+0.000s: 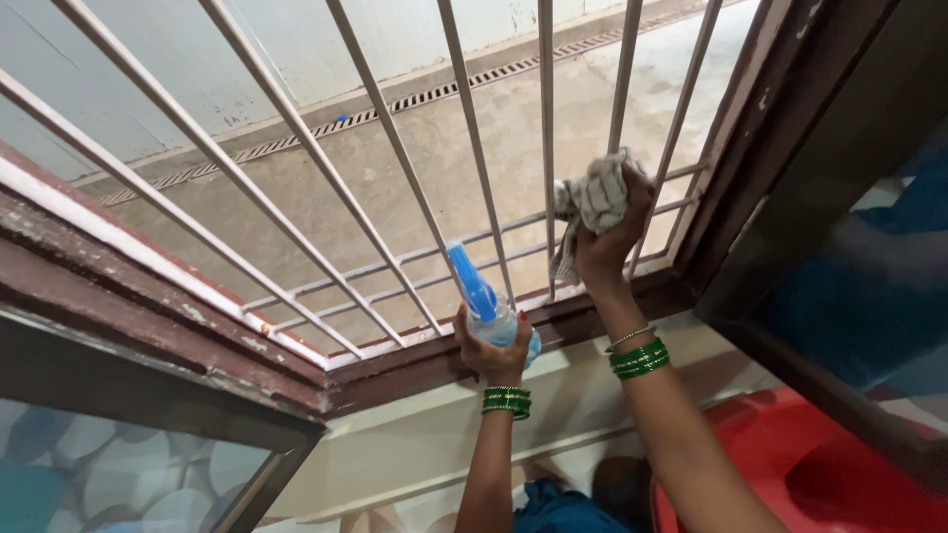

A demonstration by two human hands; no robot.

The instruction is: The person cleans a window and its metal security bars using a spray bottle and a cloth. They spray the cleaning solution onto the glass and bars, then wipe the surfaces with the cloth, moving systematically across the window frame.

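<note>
Blue-nozzled spray bottle [491, 314] sits gripped in the left hand [489, 345] near the sill; right hand [610, 237] presses a cloth [592, 202] against the bars [546, 148]. A loosened cloth could slip outside between them.

Your right hand [610, 237] presses a cloth [592, 202] against the window bars [395, 148], near the frame's right corner. Your left hand [491, 345] holds a spray bottle [484, 301] to its left, over the bottom sill [415, 360].
</note>
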